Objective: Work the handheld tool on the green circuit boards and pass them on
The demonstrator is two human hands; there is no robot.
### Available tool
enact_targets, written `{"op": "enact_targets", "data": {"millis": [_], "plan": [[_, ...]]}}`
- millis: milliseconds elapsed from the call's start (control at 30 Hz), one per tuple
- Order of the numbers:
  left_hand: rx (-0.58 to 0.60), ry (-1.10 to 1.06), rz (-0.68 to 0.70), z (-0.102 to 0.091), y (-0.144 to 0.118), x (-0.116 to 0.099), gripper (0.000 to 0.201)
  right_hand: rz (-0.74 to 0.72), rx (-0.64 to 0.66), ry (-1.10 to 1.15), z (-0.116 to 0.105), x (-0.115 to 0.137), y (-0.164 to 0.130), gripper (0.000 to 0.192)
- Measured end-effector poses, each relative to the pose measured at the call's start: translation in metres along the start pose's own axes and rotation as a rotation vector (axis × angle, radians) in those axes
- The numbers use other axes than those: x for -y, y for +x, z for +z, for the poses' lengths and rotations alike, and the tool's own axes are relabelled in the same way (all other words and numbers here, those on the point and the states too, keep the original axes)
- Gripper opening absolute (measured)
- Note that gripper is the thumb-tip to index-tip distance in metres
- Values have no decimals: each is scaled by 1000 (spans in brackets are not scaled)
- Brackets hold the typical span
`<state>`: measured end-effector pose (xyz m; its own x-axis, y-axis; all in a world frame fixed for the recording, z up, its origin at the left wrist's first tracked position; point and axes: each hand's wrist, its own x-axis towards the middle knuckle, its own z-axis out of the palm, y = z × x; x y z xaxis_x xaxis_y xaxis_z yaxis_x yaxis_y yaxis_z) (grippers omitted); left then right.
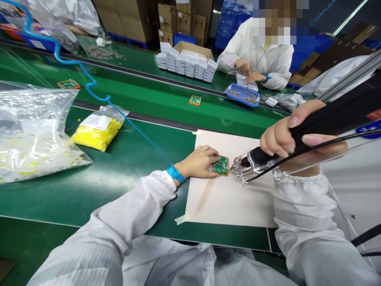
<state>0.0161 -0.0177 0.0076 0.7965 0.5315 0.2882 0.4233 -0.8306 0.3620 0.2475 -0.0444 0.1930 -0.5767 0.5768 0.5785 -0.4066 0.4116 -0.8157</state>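
- Left hand (199, 162) lies flat, fingers spread, pinning the circuit board (220, 165) to the pale mat (232, 198).
- Right hand (285, 137) grips the soldering tool (312, 131), tip at the board's right edge.

Open passage is offered by the bare mat (232, 198) below the board (220, 165) and by the green desk (127, 159) left of it. Access from the right is blocked by the tool (253, 161). The left side is obstructed by the yellow bag (97, 131), the clear bag (32, 131) and the blue cord (131, 123).
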Motion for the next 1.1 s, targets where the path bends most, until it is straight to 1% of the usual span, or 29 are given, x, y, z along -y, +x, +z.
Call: {"op": "enact_targets", "data": {"millis": [233, 333, 400, 533, 667, 767, 833, 900, 1000, 1100], "plan": [[9, -6, -12, -1, 0, -1, 68, 6, 38, -18, -2, 1, 2, 29], [14, -9, -20, -2, 0, -2, 67, 39, 6, -50, 1, 4, 2, 27], [19, -16, -21, -3, 0, -2, 67, 34, -25, -57, 3, 4, 2, 24], [25, -31, -29, -5, 0, -3, 66, -3, 1, -29, 3, 0, 1, 24], [24, -37, -28, -5, 0, -4, 67, 1, -6, -7, 1, -3, 1, 22], [26, -40, -27, -6, 1, -4, 66, 59, -2, 4, 3, -4, 1, 19], [30, -42, -37, -6, 1, -3, 65, 105, 2, 19, 7, -6, 0, 18], [30, -42, -51, -6, 0, -2, 65, 121, 0, 31, 13, -10, -1, 19], [27, -23, -55, -5, -2, -3, 65, 120, -53, 28, 19, -15, -1, 19], [20, 22, -65, -2, -4, -2, 63, 94, -115, 16, 16, -4, 0, 20]]}}
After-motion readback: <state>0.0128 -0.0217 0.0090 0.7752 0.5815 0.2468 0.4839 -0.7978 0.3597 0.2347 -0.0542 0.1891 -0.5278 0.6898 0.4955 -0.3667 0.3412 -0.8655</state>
